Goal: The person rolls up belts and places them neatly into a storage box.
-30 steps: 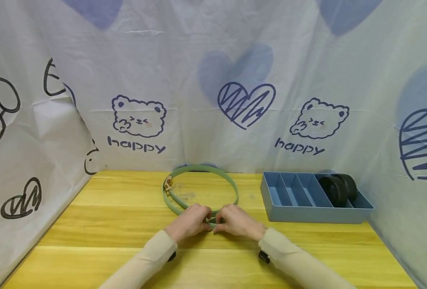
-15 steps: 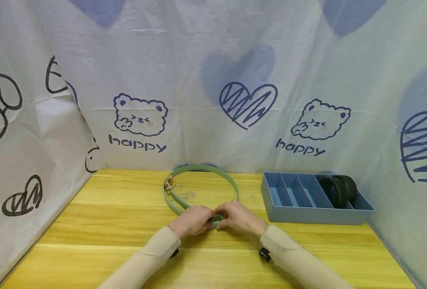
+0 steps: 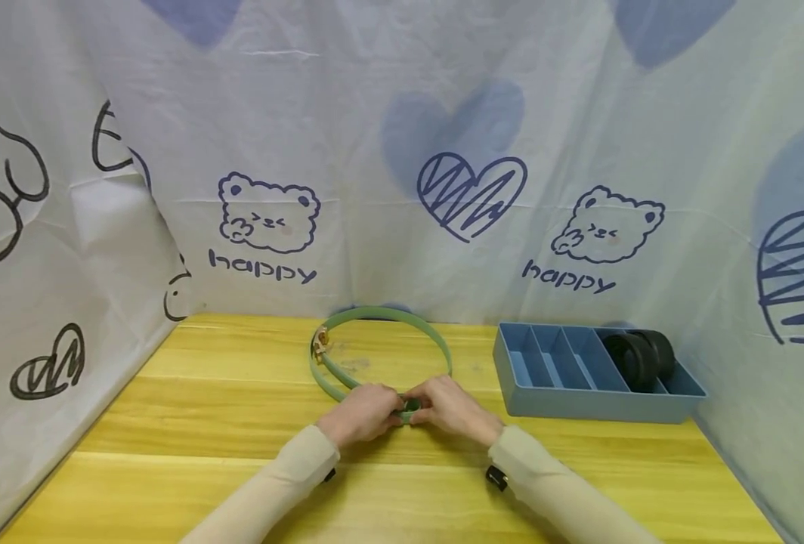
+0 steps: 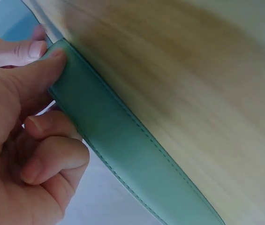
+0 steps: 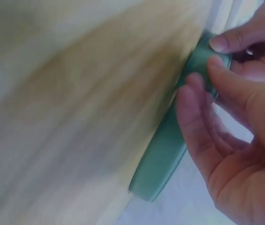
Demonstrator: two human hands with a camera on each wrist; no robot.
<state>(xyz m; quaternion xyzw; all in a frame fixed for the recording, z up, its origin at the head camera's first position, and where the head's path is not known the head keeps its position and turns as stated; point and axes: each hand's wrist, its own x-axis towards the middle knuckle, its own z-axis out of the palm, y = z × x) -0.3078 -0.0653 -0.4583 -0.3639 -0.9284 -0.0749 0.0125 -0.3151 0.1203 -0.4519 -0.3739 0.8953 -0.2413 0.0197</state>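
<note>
The left hand (image 3: 366, 413) and right hand (image 3: 453, 409), close together, both pinch the green belt (image 4: 118, 136) at its small coil (image 3: 408, 418). The belt stands edgewise on the bench (image 3: 205, 423). Coiling appears barely started; the wide loop (image 3: 375, 311) and buckle (image 3: 320, 344) await rolling.

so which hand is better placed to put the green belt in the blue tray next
Probably the right hand: it is nearer the blue compartment tray than the left hand, and both touch the stitched green belt.
</note>
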